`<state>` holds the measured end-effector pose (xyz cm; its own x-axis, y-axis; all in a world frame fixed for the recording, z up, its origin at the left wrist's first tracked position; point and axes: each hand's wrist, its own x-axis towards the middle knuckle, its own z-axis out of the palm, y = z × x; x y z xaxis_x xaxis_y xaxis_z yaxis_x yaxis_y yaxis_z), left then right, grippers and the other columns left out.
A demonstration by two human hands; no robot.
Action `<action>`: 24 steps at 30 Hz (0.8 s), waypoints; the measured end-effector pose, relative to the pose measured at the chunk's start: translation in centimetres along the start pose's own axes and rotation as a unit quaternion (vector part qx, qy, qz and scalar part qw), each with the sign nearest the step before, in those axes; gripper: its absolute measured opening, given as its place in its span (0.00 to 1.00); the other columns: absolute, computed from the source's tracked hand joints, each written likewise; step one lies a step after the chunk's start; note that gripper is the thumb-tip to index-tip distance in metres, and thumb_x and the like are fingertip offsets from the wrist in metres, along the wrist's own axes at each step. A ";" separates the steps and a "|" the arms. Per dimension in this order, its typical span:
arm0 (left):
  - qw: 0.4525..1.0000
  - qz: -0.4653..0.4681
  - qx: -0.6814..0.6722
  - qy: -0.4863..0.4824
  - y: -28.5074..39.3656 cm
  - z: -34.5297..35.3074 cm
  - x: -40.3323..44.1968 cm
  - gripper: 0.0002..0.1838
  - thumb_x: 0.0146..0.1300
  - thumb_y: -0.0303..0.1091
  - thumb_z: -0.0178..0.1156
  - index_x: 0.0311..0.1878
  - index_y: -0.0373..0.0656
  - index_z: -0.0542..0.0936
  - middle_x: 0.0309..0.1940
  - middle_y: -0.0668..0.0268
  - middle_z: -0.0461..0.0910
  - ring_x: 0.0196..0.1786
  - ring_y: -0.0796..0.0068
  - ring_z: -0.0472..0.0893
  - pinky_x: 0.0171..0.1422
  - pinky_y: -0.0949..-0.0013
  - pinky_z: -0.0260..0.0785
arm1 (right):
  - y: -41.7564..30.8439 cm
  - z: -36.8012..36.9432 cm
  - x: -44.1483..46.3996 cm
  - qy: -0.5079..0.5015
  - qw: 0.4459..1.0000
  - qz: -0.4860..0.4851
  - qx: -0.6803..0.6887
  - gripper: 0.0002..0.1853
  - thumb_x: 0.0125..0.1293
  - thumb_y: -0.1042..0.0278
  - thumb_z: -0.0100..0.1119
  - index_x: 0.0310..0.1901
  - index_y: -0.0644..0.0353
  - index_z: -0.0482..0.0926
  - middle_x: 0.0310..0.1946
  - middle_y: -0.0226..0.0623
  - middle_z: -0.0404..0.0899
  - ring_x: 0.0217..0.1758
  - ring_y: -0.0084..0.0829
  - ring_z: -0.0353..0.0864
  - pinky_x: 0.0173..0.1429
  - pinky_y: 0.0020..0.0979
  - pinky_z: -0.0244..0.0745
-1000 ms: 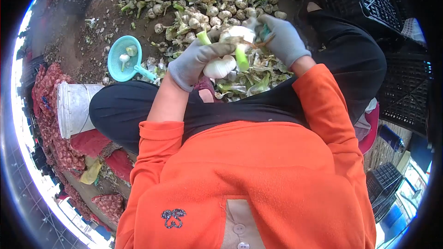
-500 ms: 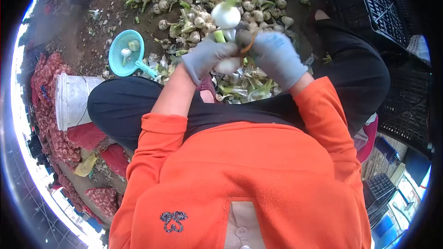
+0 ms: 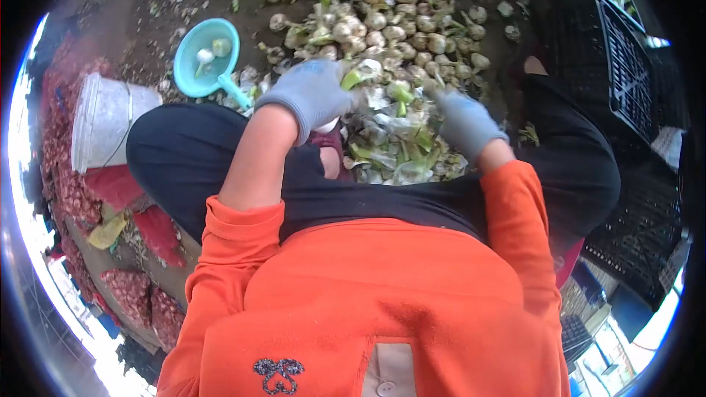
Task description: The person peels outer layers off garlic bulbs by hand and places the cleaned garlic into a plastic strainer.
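Observation:
My left hand (image 3: 312, 95), in a grey glove, is closed around a garlic bulb (image 3: 327, 126); a white bit of it shows below the fingers, the rest is hidden. A green-and-white stem piece (image 3: 354, 76) is beside its fingertips. To the right, my gloved right hand (image 3: 465, 123) hovers over the edge of the trimmings, its fingers smeared by motion, so I cannot tell what they hold. Leafy peelings and cut stems (image 3: 401, 136) lie in a heap between the hands. Beyond them spreads a pile of untrimmed garlic bulbs (image 3: 393, 29).
A turquoise strainer (image 3: 182, 66) with a few white bulbs lies to the left. Near my left knee stands a white bucket (image 3: 103, 125), with red net sacks of garlic (image 3: 126, 294) behind it. Black plastic crates (image 3: 625, 66) stand at the right.
My hands were together over a bulb and have moved apart, the left to the left, the right slightly right and down. A white bulb with a green stem beyond them is gone from there.

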<state>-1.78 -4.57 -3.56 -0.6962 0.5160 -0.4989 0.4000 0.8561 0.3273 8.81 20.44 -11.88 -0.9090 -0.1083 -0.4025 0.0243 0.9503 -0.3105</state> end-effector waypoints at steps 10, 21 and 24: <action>0.758 -0.012 -0.617 0.211 -2.6 -0.7 -0.7 0.23 0.58 0.51 0.67 0.43 0.37 0.84 0.32 0.64 0.84 0.31 0.78 0.82 0.32 0.73 0.74 | -4.6 2.8 5.1 0.014 0.996 -0.033 -0.077 0.19 0.61 0.65 0.60 0.53 0.59 0.76 0.50 0.49 0.78 0.52 0.48 0.81 0.54 0.45 0.76; 0.832 -0.062 -0.506 0.217 -4.0 0.8 0.1 0.21 0.54 0.47 0.68 0.42 0.39 0.81 0.29 0.65 0.81 0.30 0.77 0.80 0.34 0.68 0.73 | -8.2 4.5 11.5 0.063 0.984 -0.013 0.164 0.26 0.56 0.61 0.67 0.54 0.65 0.75 0.48 0.53 0.80 0.49 0.50 0.82 0.53 0.40 0.77; 0.858 -0.054 -0.477 0.183 -2.6 1.7 1.2 0.24 0.54 0.50 0.71 0.44 0.39 0.81 0.31 0.64 0.82 0.31 0.75 0.80 0.37 0.70 0.74 | -8.1 -2.0 9.6 0.127 0.963 -0.004 0.239 0.31 0.54 0.58 0.70 0.57 0.63 0.73 0.46 0.51 0.81 0.50 0.49 0.81 0.53 0.40 0.74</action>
<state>-2.67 -6.13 -6.36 -0.9087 0.2416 -0.3404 -0.2283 0.3950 0.8899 -0.90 12.30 -11.51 -0.9810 0.0168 -0.1930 0.1494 0.7004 -0.6980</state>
